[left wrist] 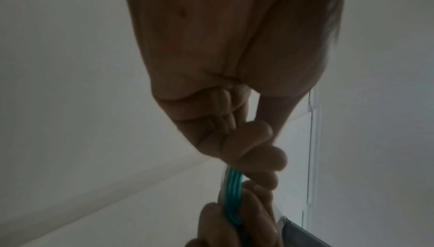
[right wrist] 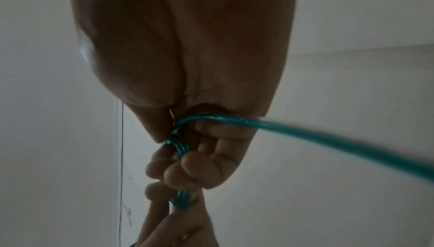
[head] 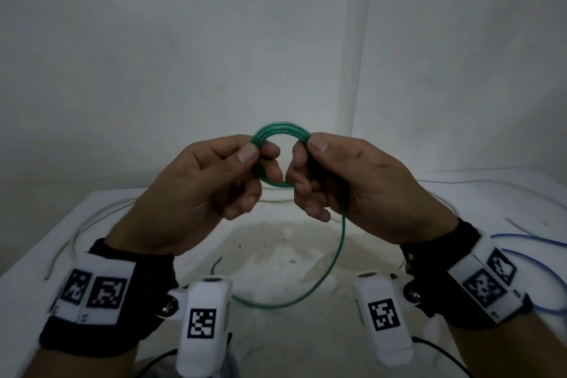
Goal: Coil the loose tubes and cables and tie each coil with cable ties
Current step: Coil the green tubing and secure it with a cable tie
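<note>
Green cable (head: 277, 129) is sitting coiled in mid-air above the counter (head: 276, 255): left hand (head: 196, 190) is pinching the coil's left side, right hand (head: 352, 187) is gripping its right, loose tail is trailing down to the counter.

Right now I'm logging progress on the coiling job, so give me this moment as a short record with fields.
item in work: green cable
coil state: several loops gathered, held above the table
left hand: pinches the coil's left side
right hand: grips the coil's right side
loose tail: hangs from the right hand, curves onto the table
cable tie on coil: none visible
still uncoiled: blue cable at right, white cable at left
</note>
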Demonstrator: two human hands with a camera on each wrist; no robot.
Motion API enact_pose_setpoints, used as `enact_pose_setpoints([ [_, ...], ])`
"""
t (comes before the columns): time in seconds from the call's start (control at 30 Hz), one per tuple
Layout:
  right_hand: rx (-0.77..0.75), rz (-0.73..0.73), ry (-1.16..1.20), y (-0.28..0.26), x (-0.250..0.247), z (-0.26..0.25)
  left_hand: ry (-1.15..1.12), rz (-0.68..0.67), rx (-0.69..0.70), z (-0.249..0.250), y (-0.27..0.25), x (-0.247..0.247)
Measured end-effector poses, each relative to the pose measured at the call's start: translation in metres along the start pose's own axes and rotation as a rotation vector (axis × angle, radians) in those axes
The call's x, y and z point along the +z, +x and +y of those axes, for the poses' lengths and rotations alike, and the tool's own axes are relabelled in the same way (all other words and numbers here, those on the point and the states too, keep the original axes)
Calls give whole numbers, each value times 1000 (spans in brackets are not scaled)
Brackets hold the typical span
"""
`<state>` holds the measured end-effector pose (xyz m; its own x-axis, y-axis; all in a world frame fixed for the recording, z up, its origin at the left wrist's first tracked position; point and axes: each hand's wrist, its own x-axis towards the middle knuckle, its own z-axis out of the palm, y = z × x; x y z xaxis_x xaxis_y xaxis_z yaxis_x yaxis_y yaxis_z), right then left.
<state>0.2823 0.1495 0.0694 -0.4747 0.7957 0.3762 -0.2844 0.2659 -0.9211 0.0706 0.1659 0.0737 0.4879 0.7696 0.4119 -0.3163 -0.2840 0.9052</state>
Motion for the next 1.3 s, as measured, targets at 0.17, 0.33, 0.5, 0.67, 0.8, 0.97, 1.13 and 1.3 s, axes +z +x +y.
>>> enact_pose_setpoints([
  [0.17,-71,35,176,6,11,8,-138,68,52,-4,2,13],
  [0.33,-21,35,-51,0,-3,-3,-23,-1,-2,-4,2,6],
  [0.5,-82,73,147,4,6,3,-157,43,65,-9,4,18],
  [0.67,-41,86,-129,1,-1,-1,54,88,65,-7,5,11],
  [0.8,-66,80,104,5,11,7,-71,127,87,-8,5,16],
  [0.97,-29,64,-68,2,1,3,124,137,99,-6,5,10],
  [1.13,-48,50,110,4,4,4,-22,117,80,-7,4,17],
  [1.3,-68,87,15,3,3,3,28,184,131,-9,6,16],
])
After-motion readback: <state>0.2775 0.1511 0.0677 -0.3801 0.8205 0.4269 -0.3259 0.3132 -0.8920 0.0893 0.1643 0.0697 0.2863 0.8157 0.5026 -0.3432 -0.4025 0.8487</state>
